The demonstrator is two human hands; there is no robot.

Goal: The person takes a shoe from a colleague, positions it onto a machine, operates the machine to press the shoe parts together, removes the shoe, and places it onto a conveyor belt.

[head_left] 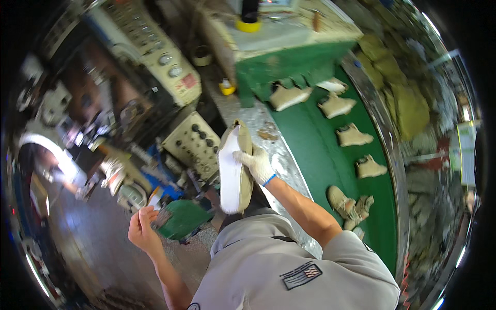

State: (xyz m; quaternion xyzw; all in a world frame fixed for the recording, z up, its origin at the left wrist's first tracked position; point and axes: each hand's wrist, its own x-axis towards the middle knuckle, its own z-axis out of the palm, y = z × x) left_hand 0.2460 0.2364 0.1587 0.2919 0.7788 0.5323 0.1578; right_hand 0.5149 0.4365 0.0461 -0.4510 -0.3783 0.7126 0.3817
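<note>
Right hand [256, 163] first: it's in a knitted white glove with a blue cuff band, and it's clamped around one beige shoe upper [245, 186], fingers over the side and onto the bottom. The shoe upper is held up in front of the person's waist, its long, smooth white underside facing the camera and the duller beige material wrapping up around the edges.

Left hand [144, 230] is bare and off to the side, well apart from the shoe upper. Fingers are curled in and bunched up, but I honestly can't tell if they're closed on anything.

Just beyond the left hand there's one green stool seat [184, 219], kinda rounded. Past that, one cream control panel [191, 147] with a bunch of black round knobs, and further up a longer machine housing [168, 67] with two round dials on its near end.

Over on the right, the flat green conveyor belt [320, 165] has five pale uppers [354, 135] spread along it, plus two darker tan lace-up shoes [342, 201] touching each other nearer the person. Shiny metal edging [274, 139] runs down the near side. At the top, one worn workbench [294, 36] carries one yellow ring [248, 26] around the base of a black cylinder [250, 10].
</note>
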